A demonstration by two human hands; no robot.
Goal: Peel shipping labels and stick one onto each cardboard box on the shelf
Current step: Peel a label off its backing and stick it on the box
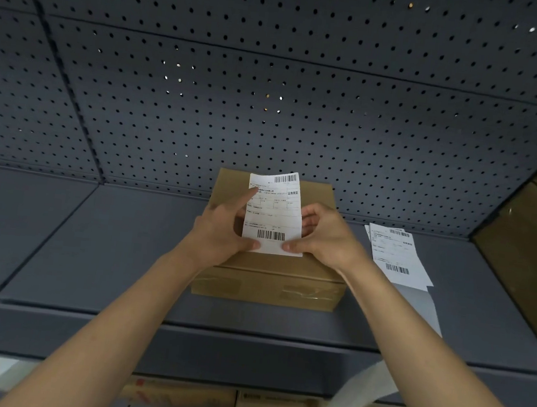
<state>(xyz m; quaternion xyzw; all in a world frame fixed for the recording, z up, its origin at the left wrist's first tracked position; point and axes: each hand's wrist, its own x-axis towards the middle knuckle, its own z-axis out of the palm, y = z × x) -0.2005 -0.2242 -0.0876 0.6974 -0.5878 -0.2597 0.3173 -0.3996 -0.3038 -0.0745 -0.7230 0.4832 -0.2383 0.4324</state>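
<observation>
A brown cardboard box sits on the dark grey shelf, taped along its front. Above its top I hold a white shipping label with barcodes at its top and bottom. My left hand pinches the label's lower left edge, with the index finger stretched up its left side. My right hand pinches the lower right corner, fingers curled behind the sheet. The label stands tilted up off the box top. A small stack of more labels lies on the shelf to the right of the box.
A dark pegboard wall backs the shelf. Tall brown cardboard stands at the right end. A white backing strip hangs over the shelf's front edge at lower right. Boxes show on the level below.
</observation>
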